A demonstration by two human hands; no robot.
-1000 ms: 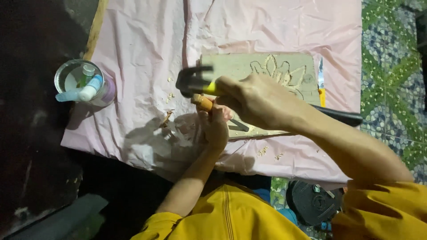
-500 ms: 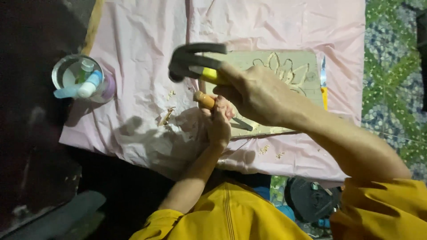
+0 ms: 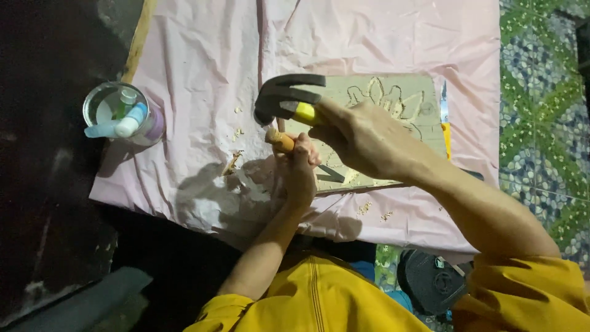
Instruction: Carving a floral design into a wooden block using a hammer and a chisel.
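My right hand (image 3: pixel 369 138) grips a claw hammer (image 3: pixel 279 101) by its yellow and black handle. The dark hammer head sits just above the butt of a chisel's orange handle (image 3: pixel 279 140). My left hand (image 3: pixel 299 172) is closed round that chisel, and its blade is hidden under my fingers. Both hands work at the left edge of a pale wooden board (image 3: pixel 393 98) with a flower outline carved into it. The board lies on a pink cloth (image 3: pixel 203 74).
A clear jar (image 3: pixel 120 114) holding small tubes stands at the cloth's left edge. Wood chips (image 3: pixel 233 161) lie on the cloth near the chisel. A green patterned floor (image 3: pixel 541 123) shows at the right, and a dark round object (image 3: pixel 430 283) lies by my yellow sleeve.
The hammer head rose above the board half a second ago and has come back down close to the chisel's butt. My left hand has kept its grip in place.
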